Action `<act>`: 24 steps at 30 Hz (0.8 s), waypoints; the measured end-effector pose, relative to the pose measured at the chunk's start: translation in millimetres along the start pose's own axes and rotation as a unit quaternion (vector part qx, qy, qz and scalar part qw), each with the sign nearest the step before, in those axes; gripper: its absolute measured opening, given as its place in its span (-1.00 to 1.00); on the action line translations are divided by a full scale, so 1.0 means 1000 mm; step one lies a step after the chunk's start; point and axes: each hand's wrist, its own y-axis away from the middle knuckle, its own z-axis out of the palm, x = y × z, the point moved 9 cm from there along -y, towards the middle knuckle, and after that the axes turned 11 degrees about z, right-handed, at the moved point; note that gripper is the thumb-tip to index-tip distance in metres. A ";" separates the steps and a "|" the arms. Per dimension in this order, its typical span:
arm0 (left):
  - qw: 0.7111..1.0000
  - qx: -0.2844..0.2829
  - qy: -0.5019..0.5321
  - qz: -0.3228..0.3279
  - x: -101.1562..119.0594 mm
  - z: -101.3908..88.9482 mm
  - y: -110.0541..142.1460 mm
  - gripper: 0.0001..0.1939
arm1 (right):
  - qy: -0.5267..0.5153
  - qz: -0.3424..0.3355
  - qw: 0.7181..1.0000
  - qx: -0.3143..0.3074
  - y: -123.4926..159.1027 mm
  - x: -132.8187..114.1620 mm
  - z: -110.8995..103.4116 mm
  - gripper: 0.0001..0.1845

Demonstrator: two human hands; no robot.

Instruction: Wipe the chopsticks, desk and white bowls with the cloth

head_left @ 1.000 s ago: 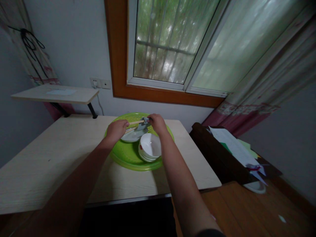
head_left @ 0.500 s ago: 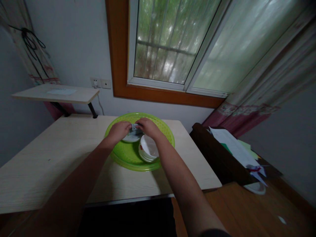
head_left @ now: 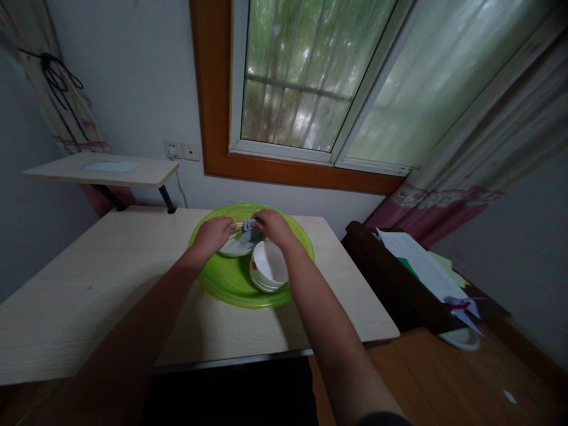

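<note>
A pair of light chopsticks (head_left: 238,231) is pinched at one end by my left hand (head_left: 215,232), fingers closed. My right hand (head_left: 272,225) grips a grey cloth (head_left: 251,232), which is wrapped around the chopsticks. Just under the cloth lies a white plate (head_left: 231,249), partly hidden by the cloth and my left hand. Stacked white bowls (head_left: 268,265) with a red pattern sit to the right of the plate, next to my right forearm. Plate and bowls rest in a round bright green tray (head_left: 231,284).
The tray stands on a pale wooden table (head_left: 124,284). A small raised shelf (head_left: 151,171) with a paper sheet is at the back left. Beyond the table's right edge is a dark brown piece of furniture (head_left: 377,278) holding papers (head_left: 421,254). A window (head_left: 302,89) is behind.
The cloth and my right hand have shifted slightly right, away from my left hand. More of the chopsticks now shows between the hands. The plate and bowls stay put.
</note>
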 end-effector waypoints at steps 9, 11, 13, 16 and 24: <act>0.994 0.093 0.048 0.005 0.006 -0.016 0.002 -0.72 | -0.038 -0.007 0.999 -0.011 0.004 -0.018 0.007 -0.62; 0.993 0.098 0.055 0.020 0.008 -0.017 0.002 -0.72 | -0.046 -0.007 0.999 -0.005 0.003 -0.016 0.007 -0.62; 0.993 0.093 0.058 0.038 0.010 -0.015 0.002 -0.75 | -0.052 -0.008 0.999 0.003 0.003 -0.015 0.006 -0.61; 0.994 0.077 0.056 0.056 0.010 -0.011 0.000 -0.79 | -0.061 -0.003 0.998 0.004 0.002 -0.013 0.005 -0.60; 0.991 0.122 0.051 0.025 0.001 -0.021 0.004 -0.77 | -0.114 0.041 0.990 0.076 -0.001 0.005 -0.014 -0.72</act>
